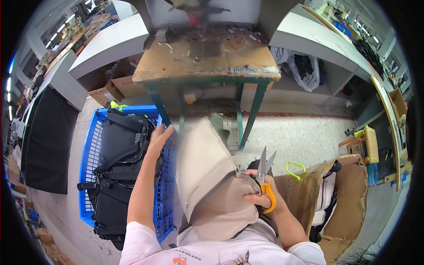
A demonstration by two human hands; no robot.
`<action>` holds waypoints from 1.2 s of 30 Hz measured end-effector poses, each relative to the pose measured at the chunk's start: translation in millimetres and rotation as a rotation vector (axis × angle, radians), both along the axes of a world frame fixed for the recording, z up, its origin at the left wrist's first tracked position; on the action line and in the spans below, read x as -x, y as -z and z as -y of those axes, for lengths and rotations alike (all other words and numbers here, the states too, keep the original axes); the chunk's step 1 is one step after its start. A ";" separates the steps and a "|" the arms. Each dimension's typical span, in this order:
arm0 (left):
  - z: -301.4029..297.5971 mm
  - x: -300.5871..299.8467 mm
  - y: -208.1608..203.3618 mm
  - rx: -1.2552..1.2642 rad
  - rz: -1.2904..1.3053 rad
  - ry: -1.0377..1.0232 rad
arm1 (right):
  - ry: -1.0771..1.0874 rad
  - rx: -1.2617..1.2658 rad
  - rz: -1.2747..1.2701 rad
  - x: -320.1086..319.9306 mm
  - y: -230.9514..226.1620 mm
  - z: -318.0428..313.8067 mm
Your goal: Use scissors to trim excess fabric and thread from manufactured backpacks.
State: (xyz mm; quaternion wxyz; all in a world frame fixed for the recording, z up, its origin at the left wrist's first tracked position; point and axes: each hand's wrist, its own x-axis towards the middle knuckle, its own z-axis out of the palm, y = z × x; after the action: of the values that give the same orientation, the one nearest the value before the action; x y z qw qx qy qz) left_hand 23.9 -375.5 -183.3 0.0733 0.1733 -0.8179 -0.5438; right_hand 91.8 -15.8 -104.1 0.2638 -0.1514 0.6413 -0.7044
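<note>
My right hand (260, 194) is closed round a pair of scissors (267, 190) with orange handles; the blades point up and stand apart. The same hand's fingers press on the edge of a beige fabric piece (205, 159), which looks like a sewn bag panel with a zipper or seam across it. Its upper part is blurred, and its lower part rests against my front. Off to the left, my left hand (160, 138) holds nothing, its fingers apart, over the right rim of a blue plastic basket (90, 154). Black backpacks (123, 141) with straps fill the basket.
Ahead stands a worn wooden work table (198, 62) with green legs and a dark machine on top. An open cardboard box (304, 194) with white and black items sits at my right, a yellow-green strap (296, 170) at its edge. A small wooden stool (366, 143) stands beyond.
</note>
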 end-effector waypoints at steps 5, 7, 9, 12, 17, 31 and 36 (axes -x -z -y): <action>-6.0 5.5 25.6 -0.853 0.204 0.177 | -0.095 -0.026 -0.224 23.7 -32.4 8.0; 8.3 0.4 21.9 -0.843 0.132 0.130 | -0.101 -0.011 -0.095 28.3 -30.3 0.9; 26.9 -16.3 -2.2 -0.853 -0.119 0.222 | 0.073 0.053 0.067 34.9 -18.7 -6.0; 35.2 -32.4 -37.8 -0.772 -0.145 0.173 | 0.141 0.084 0.129 45.5 -7.5 -11.7; 39.8 -47.8 -68.7 -0.710 -0.186 0.143 | 0.166 0.123 0.164 55.9 0.5 -6.9; 71.1 -51.3 -165.6 -0.443 -0.435 -0.108 | 0.282 0.153 0.075 114.1 -39.0 57.3; 87.3 -29.0 -204.6 -0.376 -0.412 -0.092 | 0.323 0.187 0.136 148.0 -54.2 88.2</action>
State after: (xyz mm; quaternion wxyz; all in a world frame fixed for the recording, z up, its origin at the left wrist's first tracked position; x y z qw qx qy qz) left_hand 52.9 -462.8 21.2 0.2291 0.1065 -0.6619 -0.7057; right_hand -56.1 -104.0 -49.8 0.1749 -0.0227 0.5696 -0.8027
